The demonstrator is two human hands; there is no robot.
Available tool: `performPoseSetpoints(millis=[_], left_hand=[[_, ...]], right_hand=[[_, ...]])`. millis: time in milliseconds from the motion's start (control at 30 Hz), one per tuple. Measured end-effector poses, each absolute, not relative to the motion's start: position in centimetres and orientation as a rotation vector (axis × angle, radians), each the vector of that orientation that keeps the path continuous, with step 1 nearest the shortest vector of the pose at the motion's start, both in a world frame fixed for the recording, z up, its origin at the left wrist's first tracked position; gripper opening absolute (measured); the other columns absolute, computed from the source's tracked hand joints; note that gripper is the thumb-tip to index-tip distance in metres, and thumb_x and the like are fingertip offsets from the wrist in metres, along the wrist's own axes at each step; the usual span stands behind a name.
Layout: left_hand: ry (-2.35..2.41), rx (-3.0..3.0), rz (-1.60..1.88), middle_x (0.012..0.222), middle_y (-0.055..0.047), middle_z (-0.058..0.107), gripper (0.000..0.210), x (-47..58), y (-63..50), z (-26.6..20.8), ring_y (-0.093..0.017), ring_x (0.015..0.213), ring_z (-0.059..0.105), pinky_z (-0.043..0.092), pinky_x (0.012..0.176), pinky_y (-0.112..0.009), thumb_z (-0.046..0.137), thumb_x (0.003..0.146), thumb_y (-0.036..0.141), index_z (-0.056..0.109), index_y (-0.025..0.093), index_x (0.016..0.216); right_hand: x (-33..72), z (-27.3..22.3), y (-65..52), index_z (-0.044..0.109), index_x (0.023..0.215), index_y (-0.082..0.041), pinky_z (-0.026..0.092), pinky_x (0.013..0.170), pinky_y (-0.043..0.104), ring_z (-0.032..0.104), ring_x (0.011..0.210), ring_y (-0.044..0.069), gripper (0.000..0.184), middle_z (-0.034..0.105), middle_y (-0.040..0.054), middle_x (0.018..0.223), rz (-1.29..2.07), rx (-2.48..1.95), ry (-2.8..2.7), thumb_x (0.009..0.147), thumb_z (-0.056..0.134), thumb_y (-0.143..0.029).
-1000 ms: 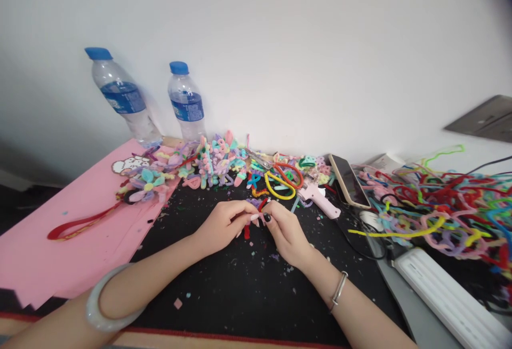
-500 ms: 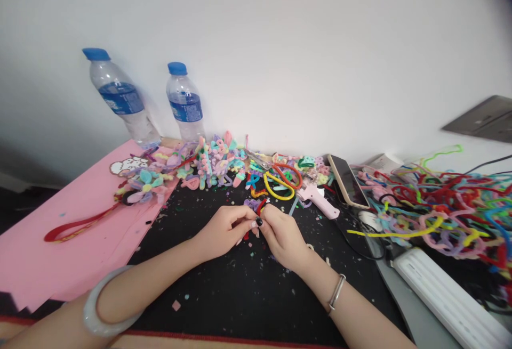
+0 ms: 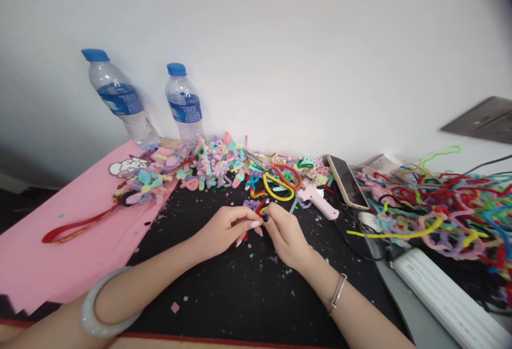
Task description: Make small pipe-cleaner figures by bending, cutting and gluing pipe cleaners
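Note:
My left hand (image 3: 230, 230) and my right hand (image 3: 285, 234) meet over the black mat (image 3: 224, 306), both closed in pinches with fingertips almost touching. From behind the right fingers sticks out a short red and yellow pipe cleaner (image 3: 262, 207); the fingers cover most of it. Purple fuzzy loops (image 3: 251, 204) lie just beyond the fingertips. Scissors with red and yellow handles (image 3: 279, 192) rest past my right hand, beside a pale pink glue gun (image 3: 319, 202).
Fuzzy pastel flowers (image 3: 216, 163) are heaped along the wall. At the right lie a phone (image 3: 349, 181), tangled pipe cleaners (image 3: 436, 216) and a white power strip (image 3: 444, 295). Two water bottles (image 3: 184, 106) stand behind pink paper (image 3: 88, 221) holding a red strap (image 3: 80, 225).
My right thumb has shifted slightly up and to the right, away from the left fingertips. More of the red and yellow piece shows. The things on the table stay as they were.

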State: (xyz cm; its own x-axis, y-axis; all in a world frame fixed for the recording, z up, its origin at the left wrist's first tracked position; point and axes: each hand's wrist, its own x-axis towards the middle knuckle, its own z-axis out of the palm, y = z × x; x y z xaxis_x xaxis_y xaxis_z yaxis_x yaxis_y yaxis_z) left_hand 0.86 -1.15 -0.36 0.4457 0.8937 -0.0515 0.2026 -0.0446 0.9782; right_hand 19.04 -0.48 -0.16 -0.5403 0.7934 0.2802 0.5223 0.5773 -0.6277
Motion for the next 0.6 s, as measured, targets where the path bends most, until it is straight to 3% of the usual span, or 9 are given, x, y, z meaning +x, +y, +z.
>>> performPoseSetpoints(millis=[167, 333, 467, 600], left_hand=[[1.043, 1.589, 0.731, 0.049, 0.005, 0.048, 0.023, 0.84, -1.1, -0.19, -0.006, 0.041, 0.043, 0.034, 0.044, -0.018, 0.051, 0.084, 0.032, 0.063, 0.014, 0.077], [0.937, 1.447, 0.731, 0.067, 0.0, 0.061, 0.026, 0.9, -1.05, 0.19, -0.004, 0.041, 0.043, 0.035, 0.044, -0.018, 0.048, 0.086, 0.035, 0.061, 0.012, 0.084], [0.766, 1.248, 0.66, 0.05, 0.003, 0.053, 0.032, 0.87, -0.92, 0.03, -0.003, 0.035, 0.036, 0.026, 0.038, -0.017, 0.046, 0.087, 0.037, 0.06, 0.01, 0.077], [0.7, 1.062, 0.613, 0.051, 0.003, 0.053, 0.028, 0.81, -0.87, -0.09, -0.002, 0.034, 0.032, 0.016, 0.036, -0.017, 0.05, 0.086, 0.035, 0.058, 0.01, 0.075]], right_hand=[[18.99, -0.11, -0.46, 0.036, 0.07, -0.02, 0.031, 0.053, 0.024, 0.04, 0.058, 0.012, 0.02, 0.041, -0.002, 0.066, 0.614, -1.064, -2.328, 0.09, 0.035, -0.019], [18.87, -0.07, -0.5, 0.034, 0.069, -0.02, 0.031, 0.052, 0.023, 0.039, 0.057, 0.011, 0.022, 0.04, -0.0021, 0.065, 0.634, -1.033, -2.265, 0.09, 0.032, -0.017], [18.89, -0.13, -0.55, 0.036, 0.07, -0.02, 0.033, 0.054, 0.024, 0.04, 0.06, 0.012, 0.022, 0.041, -0.0011, 0.068, 0.654, -0.982, -2.249, 0.091, 0.031, -0.019], [18.92, -0.16, -0.6, 0.038, 0.072, -0.02, 0.035, 0.058, 0.025, 0.042, 0.064, 0.012, 0.021, 0.043, 0.0, 0.07, 0.71, -0.914, -2.245, 0.092, 0.03, -0.019]])
